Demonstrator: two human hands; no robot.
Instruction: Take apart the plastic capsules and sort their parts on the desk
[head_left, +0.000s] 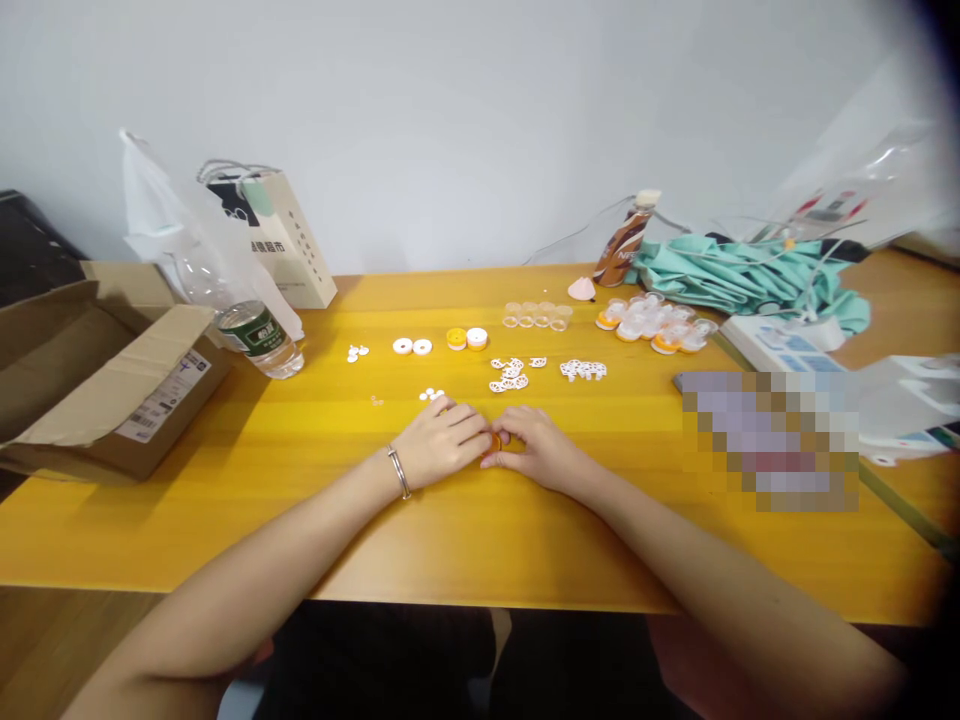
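Right, it's a smooth, glossy wooden tabletop [420,540], and across its middle sit the parts: lacy white cut-out pieces [583,370] in flat clusters, two white rings [403,346] with holes at their centres, and shallow round yellow and white caps [476,340] side by side. Beyond them, clear plastic cups [559,318] stand in a row, see-through and thin-walled. On the near side, a small orange piece [496,442], mostly hidden, sits between the two hands, just above the wood or on it. The right hand [541,447] comes in from the right, thumb and forefinger pinched round it. The left hand [448,440] lies palm down, fingers curled over its left side; whether it's gripping too, I can't tell.
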